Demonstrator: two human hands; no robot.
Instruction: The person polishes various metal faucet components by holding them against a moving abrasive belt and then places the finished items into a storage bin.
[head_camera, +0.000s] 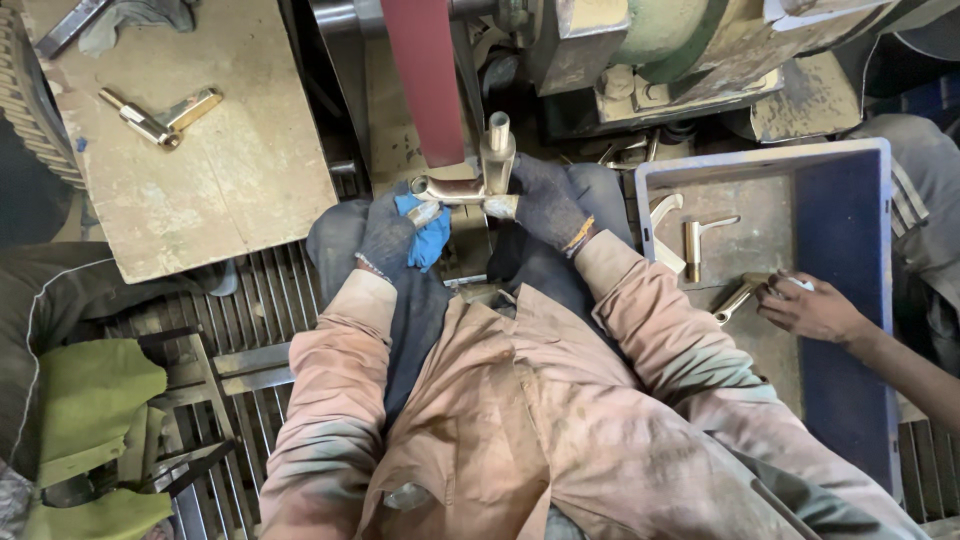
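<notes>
Both my hands wear dark gloves and hold a brass-coloured metal fitting (487, 170) with an upright tube against the lower end of a red sanding belt (428, 80). My left hand (388, 235) grips the fitting's left end with a blue cloth (428, 232) under the fingers. My right hand (545, 200) grips its right end, beside the upright tube.
A blue crate (850, 210) at my right holds several metal fittings; another person's hand (812, 308) reaches into it onto one (738, 297). A dusty board (200, 170) at upper left carries one finished fitting (160, 117). The motor housing (650, 40) sits behind the belt. Green cloth (90, 400) lies lower left.
</notes>
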